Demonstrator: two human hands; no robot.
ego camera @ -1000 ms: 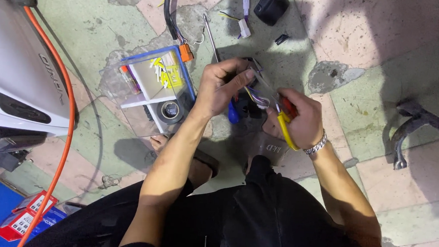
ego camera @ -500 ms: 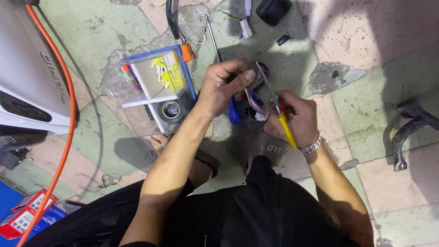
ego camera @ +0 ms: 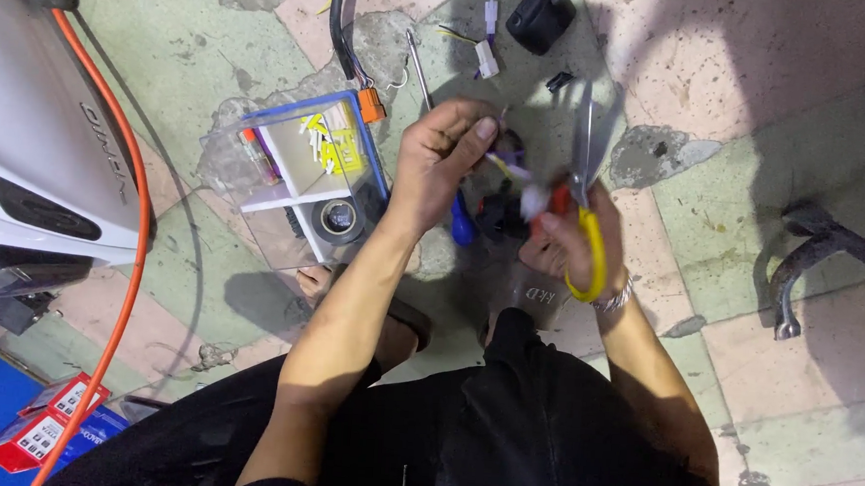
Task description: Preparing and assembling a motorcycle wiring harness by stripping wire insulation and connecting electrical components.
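The left hand [ego camera: 447,155] pinches thin wires [ego camera: 508,166] stretched rightward toward the right hand [ego camera: 576,243], which grips yellow-handled scissors [ego camera: 583,197], blades pointing far.

- Leftward passage is blocked by the clear plastic box [ego camera: 298,182] and the orange cable [ego camera: 130,217].
- Bare floor [ego camera: 757,82] is seen toward the right edge, apparently interrupted only by a black metal stand [ego camera: 826,264].

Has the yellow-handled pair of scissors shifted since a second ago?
Yes. The yellow-handled pair of scissors in the right hand now points its blades up toward the black plastic part on the floor; earlier they slanted left toward the left hand.
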